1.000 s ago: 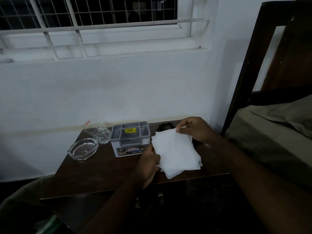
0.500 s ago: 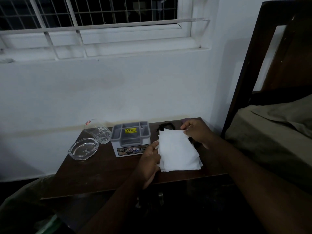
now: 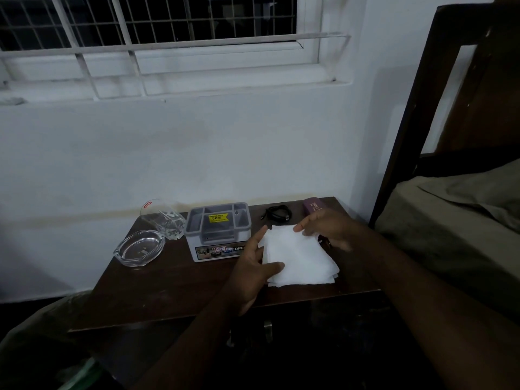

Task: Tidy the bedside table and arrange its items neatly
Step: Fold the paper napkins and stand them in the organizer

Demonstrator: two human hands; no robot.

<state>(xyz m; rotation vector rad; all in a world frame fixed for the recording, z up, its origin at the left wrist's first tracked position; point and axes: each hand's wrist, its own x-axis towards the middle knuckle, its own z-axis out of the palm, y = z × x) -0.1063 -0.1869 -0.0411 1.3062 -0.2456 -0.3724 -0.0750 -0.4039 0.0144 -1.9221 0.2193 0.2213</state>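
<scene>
Grey box (image 3: 218, 230) bears a yellow "49.00" price sticker (image 3: 218, 217).

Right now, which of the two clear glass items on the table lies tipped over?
The drinking glass with the red sticker, behind the ashtray; it leans on its side, while the ashtray sits flat.

A yellow price sticker (image 3: 218, 217) on the grey organiser box (image 3: 219, 231) is showing "49.00". The box's front label (image 3: 222, 250) is reading "OPE", its end hidden. The purple box (image 3: 312, 207) is bearing lettering too blurred to read.
</scene>
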